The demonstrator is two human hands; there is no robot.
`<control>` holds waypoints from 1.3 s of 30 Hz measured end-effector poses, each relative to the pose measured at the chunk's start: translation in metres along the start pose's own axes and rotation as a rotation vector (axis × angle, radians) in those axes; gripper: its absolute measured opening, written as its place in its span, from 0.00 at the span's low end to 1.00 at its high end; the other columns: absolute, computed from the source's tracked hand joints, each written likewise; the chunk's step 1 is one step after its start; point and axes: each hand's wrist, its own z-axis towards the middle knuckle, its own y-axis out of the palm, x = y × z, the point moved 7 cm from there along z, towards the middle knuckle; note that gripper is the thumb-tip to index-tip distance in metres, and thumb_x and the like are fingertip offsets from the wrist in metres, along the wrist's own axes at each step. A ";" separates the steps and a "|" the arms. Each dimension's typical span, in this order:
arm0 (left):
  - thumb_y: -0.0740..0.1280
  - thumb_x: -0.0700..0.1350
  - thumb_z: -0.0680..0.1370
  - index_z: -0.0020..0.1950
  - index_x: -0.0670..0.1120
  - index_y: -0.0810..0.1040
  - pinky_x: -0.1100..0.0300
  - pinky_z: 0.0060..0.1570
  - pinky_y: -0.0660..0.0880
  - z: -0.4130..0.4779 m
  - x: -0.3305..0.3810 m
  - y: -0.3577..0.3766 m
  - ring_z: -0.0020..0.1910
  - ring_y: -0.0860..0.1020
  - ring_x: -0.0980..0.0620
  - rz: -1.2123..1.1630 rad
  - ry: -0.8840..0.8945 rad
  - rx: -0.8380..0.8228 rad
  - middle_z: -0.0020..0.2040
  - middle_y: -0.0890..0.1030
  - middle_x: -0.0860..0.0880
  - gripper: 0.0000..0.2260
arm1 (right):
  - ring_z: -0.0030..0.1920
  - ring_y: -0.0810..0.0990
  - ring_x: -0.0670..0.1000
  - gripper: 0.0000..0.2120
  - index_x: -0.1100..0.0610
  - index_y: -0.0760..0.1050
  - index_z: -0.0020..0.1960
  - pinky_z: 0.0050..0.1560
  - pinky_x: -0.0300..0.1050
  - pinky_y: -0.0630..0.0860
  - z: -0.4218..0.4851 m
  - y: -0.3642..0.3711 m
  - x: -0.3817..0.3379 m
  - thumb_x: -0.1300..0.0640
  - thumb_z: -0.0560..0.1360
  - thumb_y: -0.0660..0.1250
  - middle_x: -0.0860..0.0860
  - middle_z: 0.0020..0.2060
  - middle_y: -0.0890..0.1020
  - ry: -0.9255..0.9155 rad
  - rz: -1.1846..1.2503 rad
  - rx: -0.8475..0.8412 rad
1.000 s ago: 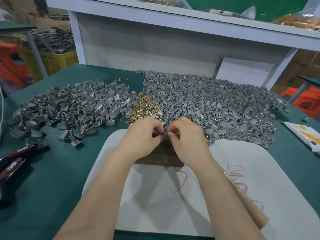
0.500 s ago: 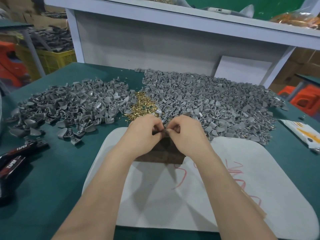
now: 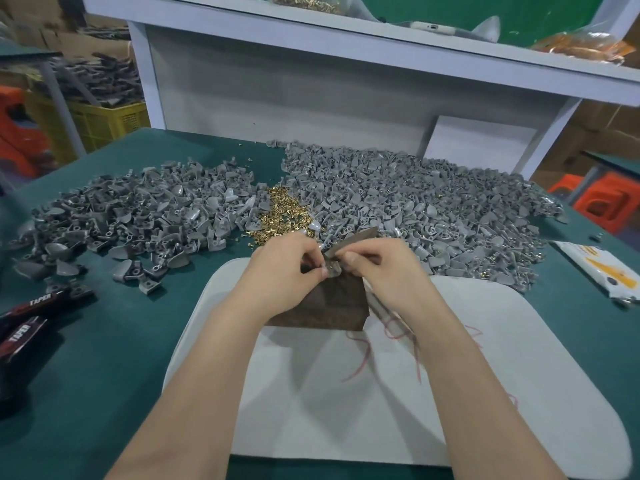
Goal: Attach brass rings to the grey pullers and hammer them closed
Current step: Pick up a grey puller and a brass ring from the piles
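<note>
At the far left of the green surface [image 3: 104, 358] we see black packets [image 3: 31, 317] lettered TAPER, and beyond them a loose left pile of grey pullers [image 3: 138, 216]. Next comes a small heap of brass rings [image 3: 280, 216], lying in the gap between that pile and the larger one. Just in front of the rings we find the left hand [image 3: 284, 271], its fingers curled tight, thumb and fingertips pinching a single grey puller [image 3: 330, 268] held above a brown block [image 3: 329, 303]. The right hand [image 3: 384, 268] meets it from the other side, its fingers likewise curled in, with the thumb and forefinger closed on the same small piece, so both hands are narrow and touch at the fingertips. We cannot tell whether a ring already sits on the puller, since the fingers cover most of it. The block rests on the far edge of a white mat [image 3: 485, 393] marked with red scribbles, and both forearms lie over that mat. Behind and to the right of the right hand spreads the right pile of grey pullers [image 3: 433, 209], with brass bits showing among them. At the far right a white and yellow packet [image 3: 602, 275] lies on the surface.
</note>
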 end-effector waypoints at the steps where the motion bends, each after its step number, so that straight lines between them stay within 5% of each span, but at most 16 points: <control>1: 0.70 0.48 0.74 0.40 0.53 0.76 0.52 0.52 0.74 0.000 0.000 0.000 0.45 0.75 0.53 0.000 -0.002 0.002 0.40 0.74 0.57 0.05 | 0.46 0.82 0.52 0.12 0.51 0.81 0.43 0.55 0.54 0.77 0.000 -0.003 0.004 0.65 0.76 0.64 0.52 0.41 0.84 0.013 0.071 0.024; 5: 0.70 0.48 0.74 0.40 0.53 0.76 0.52 0.51 0.74 0.000 0.000 0.000 0.45 0.75 0.53 -0.015 -0.001 0.012 0.40 0.74 0.57 0.05 | 0.44 0.82 0.45 0.07 0.50 0.81 0.43 0.53 0.47 0.78 0.000 0.001 0.006 0.61 0.74 0.68 0.44 0.39 0.83 -0.020 0.019 0.063; 13: 0.70 0.47 0.74 0.39 0.53 0.76 0.52 0.50 0.74 0.000 0.000 0.000 0.46 0.75 0.51 -0.030 -0.011 0.008 0.43 0.76 0.53 0.06 | 0.41 0.77 0.45 0.02 0.54 0.81 0.42 0.49 0.40 0.74 -0.004 0.009 -0.002 0.60 0.73 0.70 0.48 0.42 0.78 -0.111 -0.122 0.160; 23: 0.70 0.46 0.74 0.37 0.54 0.75 0.53 0.48 0.75 -0.001 -0.001 0.000 0.44 0.75 0.52 -0.042 -0.014 0.013 0.42 0.76 0.53 0.07 | 0.38 0.73 0.41 0.02 0.54 0.80 0.44 0.47 0.41 0.73 -0.005 0.011 -0.005 0.61 0.73 0.69 0.49 0.43 0.76 -0.148 -0.164 0.146; 39: 0.69 0.46 0.74 0.41 0.48 0.79 0.53 0.48 0.74 0.000 0.000 0.001 0.44 0.76 0.50 -0.023 -0.002 0.032 0.43 0.77 0.51 0.04 | 0.43 0.76 0.53 0.03 0.61 0.78 0.44 0.48 0.50 0.71 -0.012 0.013 -0.019 0.64 0.74 0.66 0.54 0.45 0.77 -0.239 -0.293 0.176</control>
